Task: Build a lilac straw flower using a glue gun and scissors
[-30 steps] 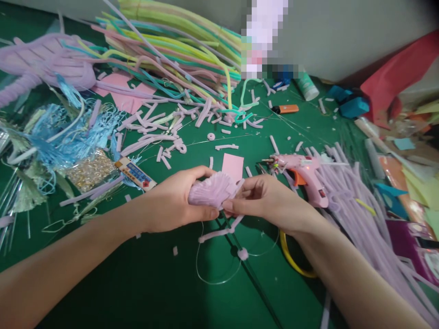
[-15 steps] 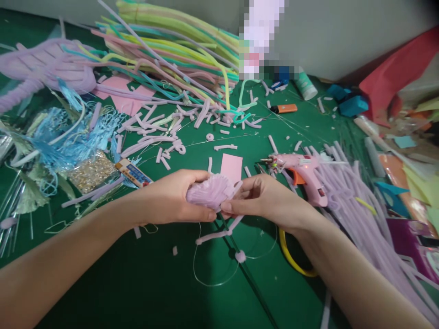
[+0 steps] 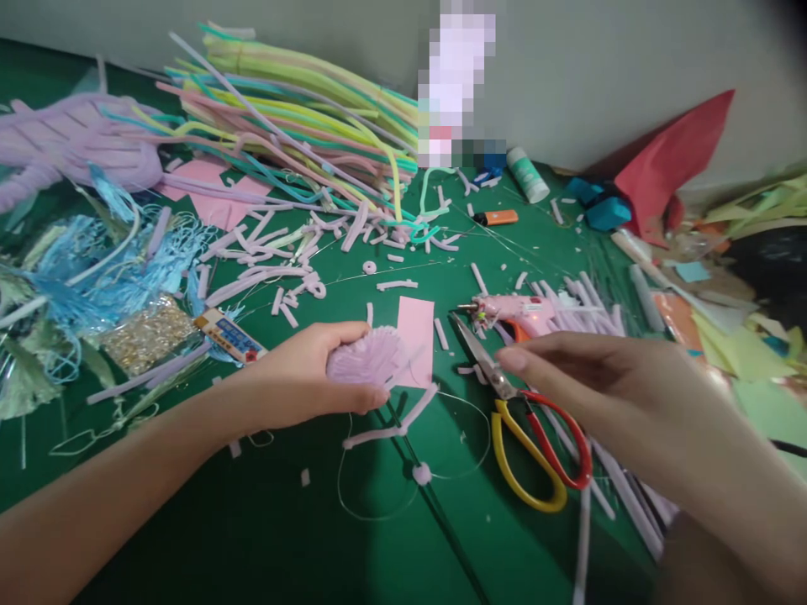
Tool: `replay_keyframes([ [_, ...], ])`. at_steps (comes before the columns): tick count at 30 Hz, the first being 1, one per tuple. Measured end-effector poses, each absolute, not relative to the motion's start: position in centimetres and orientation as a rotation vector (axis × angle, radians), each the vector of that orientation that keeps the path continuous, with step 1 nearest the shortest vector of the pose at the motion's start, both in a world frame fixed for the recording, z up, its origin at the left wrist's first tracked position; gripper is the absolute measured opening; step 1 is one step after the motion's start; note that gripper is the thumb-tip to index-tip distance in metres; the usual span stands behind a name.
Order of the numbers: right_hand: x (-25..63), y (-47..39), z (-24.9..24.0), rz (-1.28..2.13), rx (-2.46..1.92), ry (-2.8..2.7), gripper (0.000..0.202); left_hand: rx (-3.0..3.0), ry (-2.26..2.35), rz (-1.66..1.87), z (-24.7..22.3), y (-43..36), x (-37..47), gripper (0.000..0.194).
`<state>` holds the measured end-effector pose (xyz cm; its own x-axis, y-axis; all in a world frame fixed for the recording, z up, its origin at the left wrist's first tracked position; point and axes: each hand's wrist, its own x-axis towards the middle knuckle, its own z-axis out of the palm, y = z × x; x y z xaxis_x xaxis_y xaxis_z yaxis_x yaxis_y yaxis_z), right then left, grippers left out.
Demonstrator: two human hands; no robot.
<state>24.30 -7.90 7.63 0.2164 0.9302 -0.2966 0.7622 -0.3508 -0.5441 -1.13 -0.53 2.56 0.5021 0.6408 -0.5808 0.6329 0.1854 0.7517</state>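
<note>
My left hand (image 3: 315, 365) is closed around a rounded, ribbed lavender piece (image 3: 366, 361), gripped between thumb and fingers. Below that piece run a dark thin stick (image 3: 441, 512), a bent lavender strip (image 3: 371, 435) and a small lavender ball (image 3: 422, 474) beside a loop of clear thread. My right hand (image 3: 586, 378), somewhat blurred, hovers over the scissors (image 3: 504, 386) with fingers extended and nothing visible between them. These scissors have one yellow and one red handle, and their blades are slightly parted. Whether my fingers touch them, I cannot tell.
A pink glue gun (image 3: 510, 311) lies behind the scissors, with lavender strips (image 3: 621, 479) to its right. Pink paper (image 3: 416, 328) sits beyond the lavender piece. Coloured pipe cleaners (image 3: 303, 109), blue tassels (image 3: 151, 252), a bag of gold bits (image 3: 148, 336) and an orange lighter (image 3: 498, 217) lie around.
My right hand has let go of the lavender piece and moved right, over the scissors, which now show more fully. My left hand still holds the piece. The view has shifted slightly.
</note>
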Motion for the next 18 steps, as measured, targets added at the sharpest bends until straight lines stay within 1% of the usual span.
replay_keyframes([
  [2, 25.2, -8.4, 7.8, 0.762, -2.273, -1.588, 0.043, 1.445, 1.146, 0.005, 2.6, -0.7, -1.0, 0.069],
  [7, 25.3, -8.7, 6.8, 0.785, -2.336, -1.543, 0.050, 1.240, 1.072, 0.163, 3.1, -1.3, -0.7, 0.042],
  [9, 25.3, -8.8, 6.6, 0.781, -2.349, -1.511, 0.051, 1.176, 1.062, 0.206, 3.2, -1.4, -0.7, 0.037],
  [12, 26.0, -8.8, 6.5, 0.643, -2.404, -1.497, 0.053, 1.142, 1.054, 0.196, 3.1, -1.3, -0.9, 0.036],
  [15, 27.5, -8.6, 5.8, 0.365, -2.500, -1.557, 0.056, 1.145, 1.046, 0.192, 2.9, -1.1, -1.0, 0.037],
  [18, 28.7, -7.9, 4.4, 0.138, -2.654, -1.625, 0.053, 1.142, 1.061, 0.213, 2.7, -1.1, -1.0, 0.046],
])
